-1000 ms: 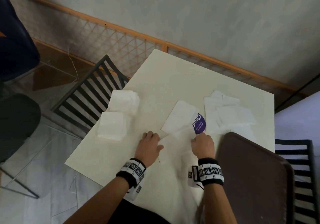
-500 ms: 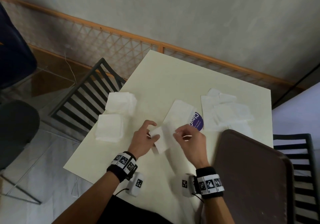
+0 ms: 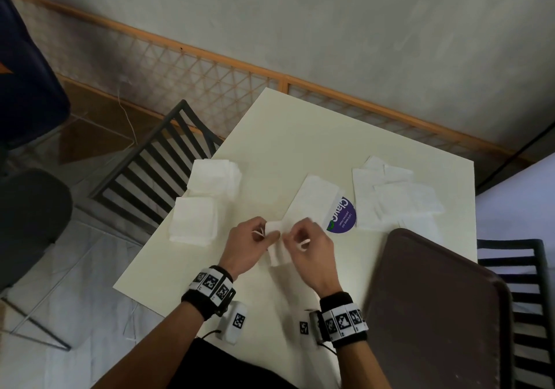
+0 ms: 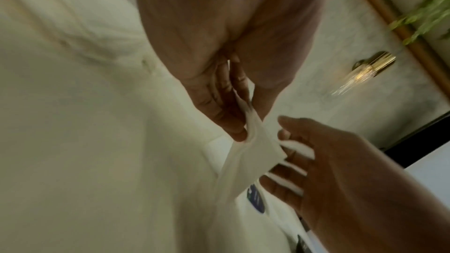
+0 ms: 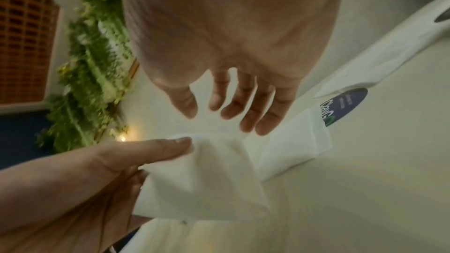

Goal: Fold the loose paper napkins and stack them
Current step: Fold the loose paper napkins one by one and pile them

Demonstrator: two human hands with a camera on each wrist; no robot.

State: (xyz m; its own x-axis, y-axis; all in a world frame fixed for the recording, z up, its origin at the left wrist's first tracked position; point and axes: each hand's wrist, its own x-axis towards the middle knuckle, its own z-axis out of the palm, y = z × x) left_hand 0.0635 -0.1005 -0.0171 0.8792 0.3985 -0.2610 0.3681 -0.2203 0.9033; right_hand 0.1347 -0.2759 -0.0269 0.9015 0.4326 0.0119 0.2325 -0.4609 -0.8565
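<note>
Napkin (image 3: 275,243), flat on the bench (image 3: 300,136) a second ago, now hangs lifted at frame centre, pinched by the left hand (image 3: 250,246) while the right hand (image 3: 309,246) opens, so stacking seems next.

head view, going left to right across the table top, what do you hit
Near folded napkin stack → left hand → napkin being folded → right hand → purple sticker → loose napkins. The brown tray lies nearer, at the right.

Sticker (image 3: 342,217) half hidden under napkin (image 3: 312,199); small print unreadable.
</note>
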